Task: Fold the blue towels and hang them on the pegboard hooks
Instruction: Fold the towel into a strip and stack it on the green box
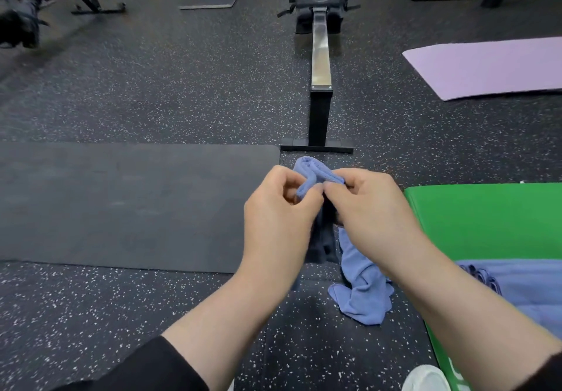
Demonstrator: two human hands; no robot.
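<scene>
Towel | pinched between left hand, right hand | hanging below

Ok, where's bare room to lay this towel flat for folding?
The black mat, left of both hands, is bare. The green mat is bare at its far part; more towels crowd its near end. The held towel trails onto the floor between the mats.
</scene>
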